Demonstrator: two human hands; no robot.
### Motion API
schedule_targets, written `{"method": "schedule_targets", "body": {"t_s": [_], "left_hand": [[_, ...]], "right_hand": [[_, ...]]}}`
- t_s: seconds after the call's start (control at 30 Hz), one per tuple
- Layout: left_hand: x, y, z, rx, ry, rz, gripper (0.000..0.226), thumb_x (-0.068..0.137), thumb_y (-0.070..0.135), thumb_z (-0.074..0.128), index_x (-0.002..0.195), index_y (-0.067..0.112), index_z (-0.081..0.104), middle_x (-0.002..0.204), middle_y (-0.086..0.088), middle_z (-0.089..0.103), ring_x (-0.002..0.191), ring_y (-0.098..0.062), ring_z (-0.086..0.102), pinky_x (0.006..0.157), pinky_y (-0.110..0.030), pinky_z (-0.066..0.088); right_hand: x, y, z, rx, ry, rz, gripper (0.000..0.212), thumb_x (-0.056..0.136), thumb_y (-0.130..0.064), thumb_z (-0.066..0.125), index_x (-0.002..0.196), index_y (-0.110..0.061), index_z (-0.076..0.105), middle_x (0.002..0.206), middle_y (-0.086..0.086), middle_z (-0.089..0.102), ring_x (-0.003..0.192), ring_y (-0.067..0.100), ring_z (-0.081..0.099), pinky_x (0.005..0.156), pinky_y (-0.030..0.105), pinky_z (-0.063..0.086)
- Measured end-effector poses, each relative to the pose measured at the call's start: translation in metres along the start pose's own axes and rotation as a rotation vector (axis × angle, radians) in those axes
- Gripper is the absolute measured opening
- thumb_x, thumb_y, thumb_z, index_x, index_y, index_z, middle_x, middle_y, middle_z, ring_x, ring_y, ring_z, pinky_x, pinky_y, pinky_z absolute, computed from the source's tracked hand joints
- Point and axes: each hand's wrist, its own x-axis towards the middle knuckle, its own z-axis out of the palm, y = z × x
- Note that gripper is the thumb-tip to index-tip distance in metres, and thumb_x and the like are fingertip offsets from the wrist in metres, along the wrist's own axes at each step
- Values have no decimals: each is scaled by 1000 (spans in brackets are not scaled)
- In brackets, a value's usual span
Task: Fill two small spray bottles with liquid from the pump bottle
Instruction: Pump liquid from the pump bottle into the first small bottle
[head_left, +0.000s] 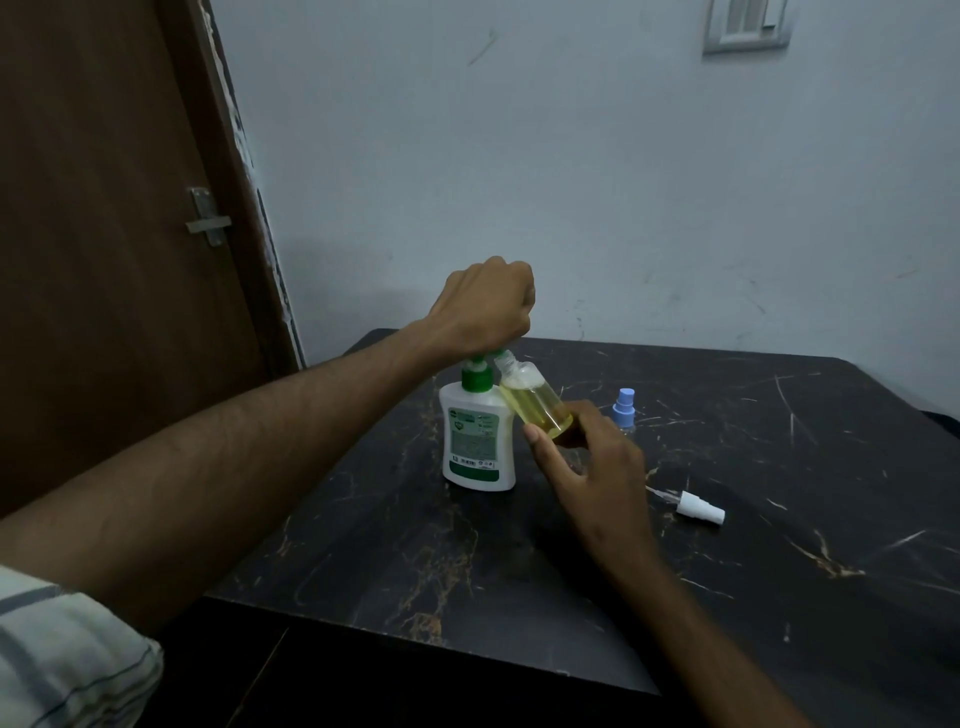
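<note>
A white pump bottle (478, 441) with a green collar stands on the dark marble table (727, 545). My left hand (485, 306) is closed over its pump head, which is hidden under the palm. My right hand (592, 467) holds a small clear spray bottle (535, 400) tilted, its open neck up against the pump's green spout. Yellowish liquid fills most of that bottle. A second small bottle with a blue spray cap (623, 408) stands just behind my right hand. A white spray top (696, 506) with its dip tube lies on the table to the right.
A brown door (119, 234) with a metal latch stands at the left, close to the table's left edge. A pale wall runs behind the table. The table's front edge is near my forearms.
</note>
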Motion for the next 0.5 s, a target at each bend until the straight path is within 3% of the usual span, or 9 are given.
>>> {"method": "schedule_targets", "body": {"t_s": [0.5], "left_hand": [[-1, -2, -3, -5, 29, -5, 30, 81, 0, 52, 67, 26, 44, 85, -2, 66, 76, -23, 61, 65, -35, 44]], "right_hand": [[-1, 1, 2, 0, -16, 10, 33, 94, -63, 57, 104, -31, 62, 96, -16, 64, 90, 1, 62, 76, 34, 57]]}}
